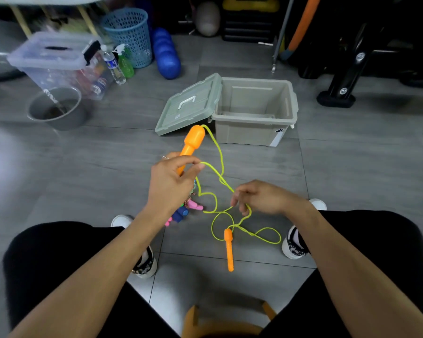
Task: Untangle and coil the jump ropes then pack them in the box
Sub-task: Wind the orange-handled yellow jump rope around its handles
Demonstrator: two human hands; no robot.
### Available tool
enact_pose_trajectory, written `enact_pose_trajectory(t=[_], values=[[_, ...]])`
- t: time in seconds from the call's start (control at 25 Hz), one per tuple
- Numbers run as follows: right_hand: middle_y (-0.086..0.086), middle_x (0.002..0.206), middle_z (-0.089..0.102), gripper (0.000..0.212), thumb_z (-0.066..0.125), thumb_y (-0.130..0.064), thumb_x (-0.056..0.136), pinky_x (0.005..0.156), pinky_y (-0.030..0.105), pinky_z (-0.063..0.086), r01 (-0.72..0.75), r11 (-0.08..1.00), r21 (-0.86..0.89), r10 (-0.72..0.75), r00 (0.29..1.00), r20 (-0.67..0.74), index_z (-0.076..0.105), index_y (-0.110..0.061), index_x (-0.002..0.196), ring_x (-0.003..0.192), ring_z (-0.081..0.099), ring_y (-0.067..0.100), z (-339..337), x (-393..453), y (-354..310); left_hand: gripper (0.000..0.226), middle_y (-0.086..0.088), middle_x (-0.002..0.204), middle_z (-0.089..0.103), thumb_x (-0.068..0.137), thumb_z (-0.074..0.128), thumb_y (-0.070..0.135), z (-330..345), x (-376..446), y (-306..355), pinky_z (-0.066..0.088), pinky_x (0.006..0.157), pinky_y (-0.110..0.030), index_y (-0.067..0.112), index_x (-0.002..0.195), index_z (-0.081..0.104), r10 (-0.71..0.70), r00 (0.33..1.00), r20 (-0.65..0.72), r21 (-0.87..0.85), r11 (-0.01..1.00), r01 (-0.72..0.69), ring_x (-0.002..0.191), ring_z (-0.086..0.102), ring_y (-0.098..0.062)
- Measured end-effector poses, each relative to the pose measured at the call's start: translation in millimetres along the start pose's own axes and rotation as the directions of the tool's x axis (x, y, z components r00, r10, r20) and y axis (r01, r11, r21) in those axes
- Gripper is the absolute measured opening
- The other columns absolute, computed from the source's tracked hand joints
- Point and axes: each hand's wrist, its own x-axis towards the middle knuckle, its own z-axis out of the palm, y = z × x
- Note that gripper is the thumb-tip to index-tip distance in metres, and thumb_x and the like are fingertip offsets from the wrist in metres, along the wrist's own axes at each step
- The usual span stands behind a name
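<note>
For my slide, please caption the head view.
Left hand holds an orange handle; right hand pinches the tangled yellow-green rope before the open box.

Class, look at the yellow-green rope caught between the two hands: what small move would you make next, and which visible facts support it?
Probably the right hand should draw its pinched strand outward to loosen the crossing loops. The left hand holds one orange handle raised, the yellow-green rope is looped over itself, the other orange handle lies on the floor, and the open beige box holds no rope.

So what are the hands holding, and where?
Left hand grips one orange handle by its narrow end; right hand pinches the yellow-green cord mid-length.
</note>
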Motion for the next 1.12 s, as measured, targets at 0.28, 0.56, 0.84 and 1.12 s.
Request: enact_pose_trajectory(t=[0.28,0.56,0.84,1.12], values=[[-0.008,0.053,0.050,0.019,0.055,-0.020,0.093,0.057,0.025,0.040,0.168,0.986,0.002,-0.133,0.788,-0.601,0.066,-0.010,0.081,0.051,0.048,0.009,-5.2,2.9,-15.0,0.013,0.013,0.070,0.063,0.086,0.067,0.016,-1.1,-2.8,-17.5,0.042,0.050,-0.015,0.025,0.077,0.069,-0.409,0.872,0.268,0.317,0.892,0.321,0.060,0.065,0.001],[-0.004,0.054,0.047,0.020,0.056,-0.017,0.094,0.050,0.016,0.030,0.303,0.948,-0.096,-0.318,0.893,-0.318,0.070,-0.005,0.087,0.050,0.039,0.006,-1.8,-9.6,-30.3,0.011,-0.001,0.089,0.064,0.079,0.078,0.024,8.1,-9.5,-2.8,0.050,0.062,-0.026,0.023,0.090,0.076,0.062,0.923,0.381,0.038,0.996,-0.083,0.071,0.063,-0.023],[-0.008,0.070,0.058,0.021,0.045,-0.016,0.097,0.063,0.018,0.043,-0.007,0.997,-0.078,-0.008,0.983,-0.182,0.062,-0.022,0.084,0.069,0.056,0.011,-1.3,-0.2,-1.2,0.014,0.011,0.064,0.061,0.087,0.067,0.012,-7.8,9.9,4.1,0.038,0.055,-0.011,0.023,0.079,0.071,-0.174,0.985,0.008,-0.159,0.972,0.173,0.051,0.048,0.002],[0.006,0.063,0.057,0.018,0.054,-0.019,0.094,0.055,0.024,0.037,0.204,0.977,-0.062,-0.211,0.881,-0.423,0.069,-0.010,0.087,0.055,0.047,0.011,-5.3,-4.7,-23.4,0.006,0.003,0.092,0.065,0.082,0.074,0.025,-4.0,1.4,-25.4,0.038,0.069,-0.016,0.027,0.087,0.073,-0.426,0.822,0.378,0.431,0.867,0.252,0.082,0.058,-0.011]])
